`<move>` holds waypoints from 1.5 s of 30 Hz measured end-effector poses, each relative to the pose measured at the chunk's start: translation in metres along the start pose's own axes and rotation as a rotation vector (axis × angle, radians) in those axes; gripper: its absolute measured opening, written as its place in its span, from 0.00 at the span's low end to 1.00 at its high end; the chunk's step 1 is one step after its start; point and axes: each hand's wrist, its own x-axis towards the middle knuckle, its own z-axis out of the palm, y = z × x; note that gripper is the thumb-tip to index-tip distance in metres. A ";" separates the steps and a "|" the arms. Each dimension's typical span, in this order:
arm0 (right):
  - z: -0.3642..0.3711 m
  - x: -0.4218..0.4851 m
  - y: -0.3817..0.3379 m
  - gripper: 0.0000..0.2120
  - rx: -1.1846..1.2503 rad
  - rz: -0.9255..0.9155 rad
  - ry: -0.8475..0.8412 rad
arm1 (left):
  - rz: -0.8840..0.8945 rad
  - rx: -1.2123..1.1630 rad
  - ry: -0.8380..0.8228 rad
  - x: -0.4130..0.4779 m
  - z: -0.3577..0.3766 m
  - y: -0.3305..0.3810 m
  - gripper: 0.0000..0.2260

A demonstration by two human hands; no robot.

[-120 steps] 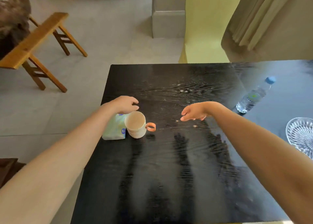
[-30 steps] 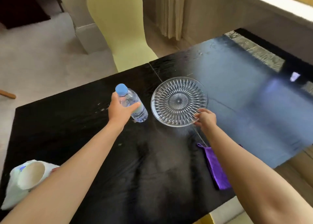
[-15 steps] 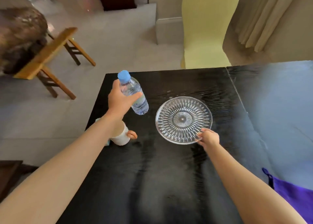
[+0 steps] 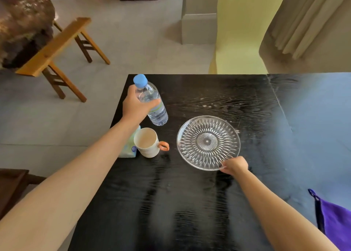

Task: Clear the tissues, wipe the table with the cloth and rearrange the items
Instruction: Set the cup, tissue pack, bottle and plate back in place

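On the black table (image 4: 190,203), my left hand (image 4: 135,106) grips a clear water bottle (image 4: 155,110) with a blue cap, upright near the far left corner. My right hand (image 4: 235,166) pinches the near rim of a cut-glass plate (image 4: 208,141) lying flat at the table's middle. A white mug (image 4: 147,143) with an orange handle stands just in front of the bottle. A pale green tissue pack (image 4: 130,148) lies beside the mug at the left edge, partly hidden by my left forearm. The purple cloth (image 4: 334,218) lies at the lower right.
A yellow-covered chair (image 4: 241,32) stands behind the table's far edge. A wooden stool (image 4: 57,49) is on the floor to the far left, and curtains (image 4: 307,19) hang at the far right. A dark piece of furniture (image 4: 11,186) sits at the left near side.
Over the last second both hands carried the bottle and the glass plate leftward toward the mug and tissue pack. In the last half second they have barely shifted.
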 end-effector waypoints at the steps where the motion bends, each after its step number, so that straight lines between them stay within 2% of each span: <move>1: 0.003 0.000 0.001 0.06 -0.034 0.028 0.022 | -0.001 0.005 -0.009 0.002 0.000 -0.002 0.28; 5: 0.004 0.003 0.006 0.15 -0.116 0.010 0.091 | 0.000 0.018 -0.046 0.013 0.004 -0.008 0.29; 8: -0.002 -0.009 0.003 0.06 -0.352 -0.014 0.096 | -0.009 0.026 -0.075 0.021 0.007 -0.014 0.29; 9: -0.003 -0.014 -0.002 0.08 -0.444 -0.031 0.111 | -0.010 0.037 -0.079 0.023 0.008 -0.016 0.29; 11: -0.002 -0.022 -0.016 0.17 -0.628 -0.117 0.211 | -0.009 0.059 -0.084 0.028 0.008 -0.020 0.29; 13: 0.008 -0.035 -0.040 0.21 -0.751 -0.300 0.245 | -0.009 0.082 -0.092 0.031 0.008 -0.023 0.29; 16: 0.046 -0.056 -0.085 0.26 -0.807 -0.646 0.040 | -0.020 0.124 -0.107 0.039 0.008 -0.031 0.29; 19: 0.102 -0.071 -0.126 0.30 -0.735 -0.794 -0.162 | -0.040 0.157 -0.134 0.047 0.010 -0.041 0.29; 23: 0.164 -0.076 -0.156 0.33 -0.729 -0.805 -0.290 | -0.047 0.187 -0.139 0.058 0.011 -0.054 0.30; 28: 0.193 -0.065 -0.157 0.25 -0.656 -0.780 -0.264 | -0.053 0.213 -0.165 0.060 0.019 -0.071 0.30; 33: 0.192 -0.057 -0.142 0.25 -0.706 -0.754 -0.260 | -0.128 0.213 -0.248 0.056 0.024 -0.088 0.30; 38: 0.172 -0.063 -0.133 0.23 -0.801 -0.721 -0.270 | -0.025 0.235 -0.262 0.053 0.025 -0.095 0.30; 45: 0.148 -0.072 -0.098 0.13 -0.928 -0.738 -0.470 | -0.033 0.223 -0.226 0.052 0.028 -0.094 0.31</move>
